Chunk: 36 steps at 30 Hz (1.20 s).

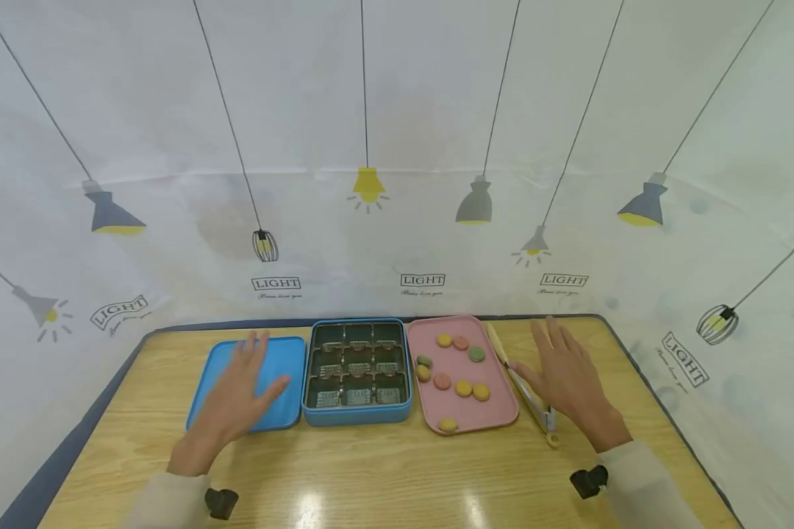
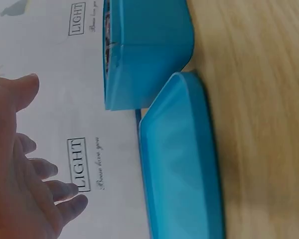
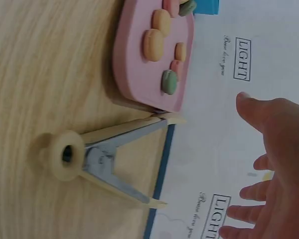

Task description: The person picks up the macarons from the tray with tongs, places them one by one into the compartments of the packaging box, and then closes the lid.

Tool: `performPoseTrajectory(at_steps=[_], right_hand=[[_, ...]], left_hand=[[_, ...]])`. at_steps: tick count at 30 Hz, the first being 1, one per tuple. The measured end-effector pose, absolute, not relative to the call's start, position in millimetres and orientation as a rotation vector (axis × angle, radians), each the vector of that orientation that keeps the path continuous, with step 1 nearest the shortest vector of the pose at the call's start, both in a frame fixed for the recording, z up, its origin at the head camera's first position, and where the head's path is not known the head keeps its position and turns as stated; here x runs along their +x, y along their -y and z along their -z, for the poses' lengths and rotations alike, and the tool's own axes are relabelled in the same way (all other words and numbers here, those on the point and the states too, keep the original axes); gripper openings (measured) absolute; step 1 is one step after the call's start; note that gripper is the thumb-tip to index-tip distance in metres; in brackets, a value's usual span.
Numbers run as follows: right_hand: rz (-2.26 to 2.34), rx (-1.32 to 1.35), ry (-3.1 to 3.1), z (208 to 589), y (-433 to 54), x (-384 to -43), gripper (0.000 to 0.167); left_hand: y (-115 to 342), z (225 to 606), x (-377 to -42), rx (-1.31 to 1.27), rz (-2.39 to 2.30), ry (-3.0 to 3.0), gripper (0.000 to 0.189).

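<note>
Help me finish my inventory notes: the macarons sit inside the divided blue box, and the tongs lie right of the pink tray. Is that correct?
Not quite: the macarons lie on the pink tray, not inside the divided blue box, as the head view shows. The rest stands.

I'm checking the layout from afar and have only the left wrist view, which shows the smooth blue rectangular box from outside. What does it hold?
Observer: Inside the blue box sits a shiny dark plastic insert with nine compartments, three rows of three.
Operator: Thanks. What lies just to the right of the box?
Observer: A pink rectangular tray with rounded corners, bearing yellow, pink and green round macarons.
Operator: And the person's right hand, is it holding anything?
Observer: No, nothing; the right wrist view shows it apart from the V-shaped tongs with pale arms and grey metal inner strips.
</note>
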State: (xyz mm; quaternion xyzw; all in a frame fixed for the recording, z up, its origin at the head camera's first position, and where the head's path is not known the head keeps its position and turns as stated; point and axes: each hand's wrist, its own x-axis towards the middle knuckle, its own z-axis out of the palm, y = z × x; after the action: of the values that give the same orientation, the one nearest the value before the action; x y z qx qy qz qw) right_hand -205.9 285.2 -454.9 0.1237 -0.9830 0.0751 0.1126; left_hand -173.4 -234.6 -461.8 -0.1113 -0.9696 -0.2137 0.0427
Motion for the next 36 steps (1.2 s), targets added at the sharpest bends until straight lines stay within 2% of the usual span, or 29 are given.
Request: performPoseTrajectory(at_steps=[7,14,25,36], right_hand=[[-0.32,0.182,3.029,473.4,-292.2,-202.8,0.085],[-0.483,-0.04,3.201,495.8,-300.5,-198.3,0.096],[-0.56,-0.069,3.232,505.4,-302.4,-197.6,0.104],[-0.568,-0.099,3.174,513.1,-302.3,-200.8,0.092]], left_hand=[[221.4,482.9,-173.8,-0.287,0.947,2.965,0.079],[207.4,503.0,-182.3,-0.217,1.114,2.957,0.072],[189.9,512.7,-192.0,-0.164,1.178,2.922,0.064],[175.0,518.7,-191.9,-0.119,1.207,2.853,0.054]])
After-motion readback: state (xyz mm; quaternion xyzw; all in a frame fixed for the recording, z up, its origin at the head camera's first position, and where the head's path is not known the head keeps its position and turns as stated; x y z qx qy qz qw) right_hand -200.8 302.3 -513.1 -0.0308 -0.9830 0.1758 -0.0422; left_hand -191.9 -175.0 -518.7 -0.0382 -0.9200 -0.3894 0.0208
